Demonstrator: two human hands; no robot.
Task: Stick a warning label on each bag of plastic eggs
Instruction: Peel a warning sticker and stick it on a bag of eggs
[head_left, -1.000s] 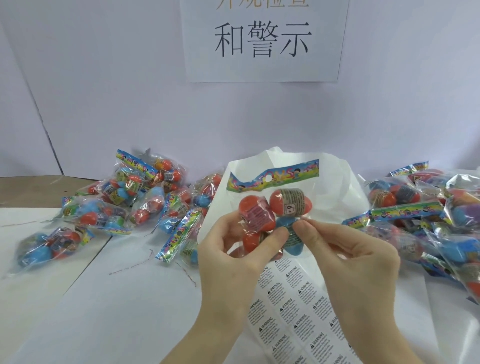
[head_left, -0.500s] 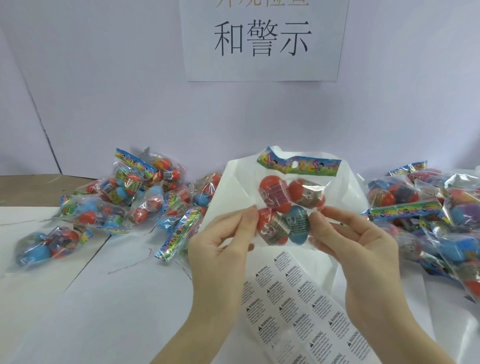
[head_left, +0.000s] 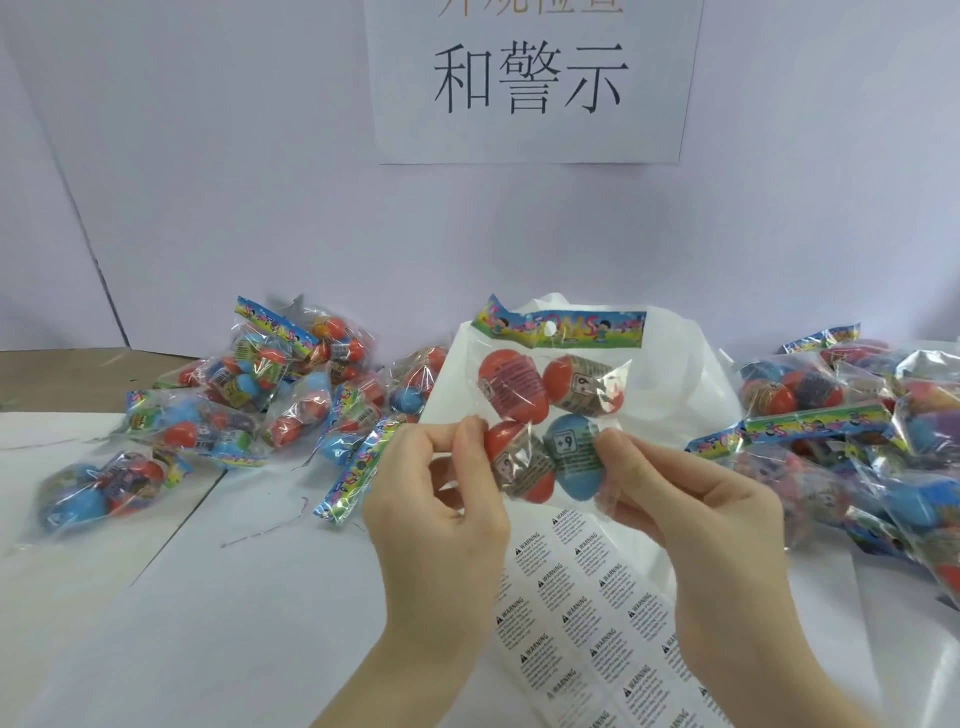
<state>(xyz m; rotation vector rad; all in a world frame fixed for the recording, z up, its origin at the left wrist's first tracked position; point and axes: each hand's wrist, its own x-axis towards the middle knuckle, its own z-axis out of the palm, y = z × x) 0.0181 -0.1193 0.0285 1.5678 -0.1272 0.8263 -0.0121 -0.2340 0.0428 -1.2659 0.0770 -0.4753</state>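
Far left, a loose pile of egg bags (head_left: 244, 405) lies on the white table (head_left: 218, 623), most of them against the back wall; one bag (head_left: 98, 488) lies apart at the near left edge of the heap.

Centre: left hand (head_left: 441, 519), fingers curled, pinches the left edge of the held bag (head_left: 553, 410). Bag is raised off the table, upright, its colourful header strip on top. Inside it: three red eggs and one blue egg (head_left: 574, 457) at lower right.

Right hand (head_left: 717, 525) pinches the bag's lower right edge, thumb on the film beside the blue egg.

Below the hands, a sheet of warning labels (head_left: 587, 623) lies flat on the table, rows of small printed stickers.

Behind the held bag, a white plastic bag (head_left: 675, 374).

Far right, a second heap of egg bags (head_left: 857, 431).

On the wall above, a paper sign (head_left: 530, 78) with large characters.
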